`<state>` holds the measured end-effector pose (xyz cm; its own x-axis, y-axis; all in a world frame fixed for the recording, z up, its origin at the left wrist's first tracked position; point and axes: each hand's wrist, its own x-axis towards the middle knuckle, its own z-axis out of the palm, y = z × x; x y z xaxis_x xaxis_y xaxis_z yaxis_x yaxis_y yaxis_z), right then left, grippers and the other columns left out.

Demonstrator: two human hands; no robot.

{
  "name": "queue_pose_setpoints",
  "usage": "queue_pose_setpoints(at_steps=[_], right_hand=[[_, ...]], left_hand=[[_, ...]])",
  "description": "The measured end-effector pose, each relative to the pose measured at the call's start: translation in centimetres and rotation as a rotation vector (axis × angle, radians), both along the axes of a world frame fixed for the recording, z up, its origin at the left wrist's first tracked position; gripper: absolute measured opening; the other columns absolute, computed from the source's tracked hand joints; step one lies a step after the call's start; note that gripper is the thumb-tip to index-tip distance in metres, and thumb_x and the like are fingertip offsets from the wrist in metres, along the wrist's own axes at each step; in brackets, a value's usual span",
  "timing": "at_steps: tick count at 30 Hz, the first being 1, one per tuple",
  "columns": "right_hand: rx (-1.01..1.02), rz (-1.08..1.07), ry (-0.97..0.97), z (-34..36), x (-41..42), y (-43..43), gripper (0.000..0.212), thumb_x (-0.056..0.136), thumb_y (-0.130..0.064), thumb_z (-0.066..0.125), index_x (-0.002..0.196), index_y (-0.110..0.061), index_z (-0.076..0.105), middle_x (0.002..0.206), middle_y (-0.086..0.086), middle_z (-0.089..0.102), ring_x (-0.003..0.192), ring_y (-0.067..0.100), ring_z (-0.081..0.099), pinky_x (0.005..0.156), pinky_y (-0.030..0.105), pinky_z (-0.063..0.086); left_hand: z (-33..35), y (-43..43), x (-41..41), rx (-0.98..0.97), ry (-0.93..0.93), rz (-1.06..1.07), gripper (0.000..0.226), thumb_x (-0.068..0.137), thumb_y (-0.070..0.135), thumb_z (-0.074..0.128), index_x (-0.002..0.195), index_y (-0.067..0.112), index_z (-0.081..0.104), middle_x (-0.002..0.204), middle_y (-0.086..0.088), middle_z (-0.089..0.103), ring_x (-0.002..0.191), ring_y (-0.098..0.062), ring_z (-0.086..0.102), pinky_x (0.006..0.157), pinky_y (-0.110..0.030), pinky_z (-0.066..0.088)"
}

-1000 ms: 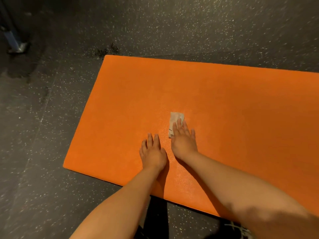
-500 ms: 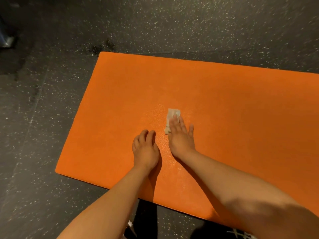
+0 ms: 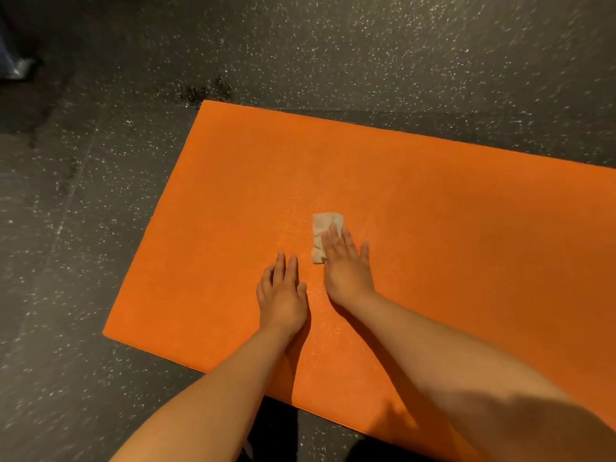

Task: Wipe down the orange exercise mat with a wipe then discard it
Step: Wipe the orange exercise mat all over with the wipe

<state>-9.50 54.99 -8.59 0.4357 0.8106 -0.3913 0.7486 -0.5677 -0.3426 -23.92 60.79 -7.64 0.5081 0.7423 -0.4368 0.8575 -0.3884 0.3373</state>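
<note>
The orange exercise mat (image 3: 433,201) lies flat on the dark speckled floor, its left end in full view and its right end running out of frame. A small folded white wipe (image 3: 324,228) lies on the mat near its middle. My right hand (image 3: 346,265) presses flat on the wipe's lower right part with straight fingers. My left hand (image 3: 283,291) rests flat on the mat just to the left of it, fingers straight, holding nothing.
Dark speckled rubber floor (image 3: 100,228) surrounds the mat on the left, far and near sides. A blurred blue and metallic object (image 3: 15,66) sits at the far left edge. A dark scuffed patch (image 3: 206,90) marks the floor by the mat's far left corner.
My right hand has slid the wipe slightly back and forth on the mat; both hands stay flat near the same spot. The view shifted a little.
</note>
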Motion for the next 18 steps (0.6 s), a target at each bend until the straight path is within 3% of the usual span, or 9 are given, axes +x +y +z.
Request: queue_pose_setpoints(at_steps=[3,6,8,11,13,18], right_hand=[[0.034,0.250,0.055,0.2,-2.3,-0.5,0.064,0.108,-0.023,0.033,0.163,-0.026,0.000,0.169,-0.008,-0.016,0.155,0.016,-0.018,0.124,0.054,-0.009],[0.046,0.323,0.023,-0.2,-1.0,-1.3,0.061,0.109,-0.027,0.031,0.163,-0.030,0.001,0.168,-0.013,-0.013,0.154,0.016,-0.018,0.122,0.056,-0.012],[0.018,0.234,-0.039,-0.4,0.6,-1.7,0.061,0.109,-0.028,0.030,0.163,-0.029,0.001,0.168,-0.011,-0.015,0.154,0.018,-0.019,0.122,0.058,-0.010],[-0.028,-0.070,-0.060,-0.2,2.0,-1.8,0.065,0.107,-0.023,0.032,0.163,-0.025,-0.002,0.168,-0.007,-0.018,0.155,0.023,-0.018,0.121,0.059,-0.009],[-0.032,-0.106,-0.042,0.1,1.4,-1.3,0.068,0.106,-0.021,0.034,0.162,-0.024,-0.004,0.168,-0.004,-0.019,0.154,0.023,-0.020,0.121,0.058,-0.010],[0.093,0.325,0.007,-0.6,-0.6,0.4,0.064,0.107,-0.023,0.034,0.163,-0.026,0.004,0.170,-0.006,-0.012,0.154,0.016,-0.021,0.122,0.053,-0.013]], left_hand=[[0.3,0.0,0.3,-0.019,-0.032,0.038,0.059,0.105,0.027,0.040,0.159,0.028,0.019,0.169,0.005,-0.001,0.151,-0.026,0.005,0.123,-0.047,0.008],[0.5,-0.1,0.3,-0.018,-0.032,0.027,0.058,0.105,0.027,0.041,0.159,0.028,0.020,0.169,0.003,0.000,0.151,-0.026,0.005,0.123,-0.046,0.009],[0.6,0.0,0.2,-0.013,-0.022,0.014,0.059,0.105,0.029,0.041,0.159,0.029,0.018,0.169,0.004,-0.001,0.151,-0.026,0.003,0.123,-0.046,0.009],[0.7,0.3,0.0,-0.028,-0.015,0.016,0.061,0.104,0.030,0.043,0.159,0.030,0.018,0.168,0.005,0.000,0.151,-0.026,0.003,0.123,-0.047,0.009],[0.7,0.4,0.1,-0.016,-0.013,0.026,0.061,0.102,0.030,0.046,0.158,0.030,0.021,0.168,0.003,0.006,0.150,-0.027,0.008,0.122,-0.047,0.011],[0.3,2.1,2.2,0.092,-0.118,0.119,0.055,0.099,0.020,0.047,0.153,0.025,0.037,0.161,-0.004,0.028,0.142,-0.030,0.023,0.117,-0.046,0.017]])
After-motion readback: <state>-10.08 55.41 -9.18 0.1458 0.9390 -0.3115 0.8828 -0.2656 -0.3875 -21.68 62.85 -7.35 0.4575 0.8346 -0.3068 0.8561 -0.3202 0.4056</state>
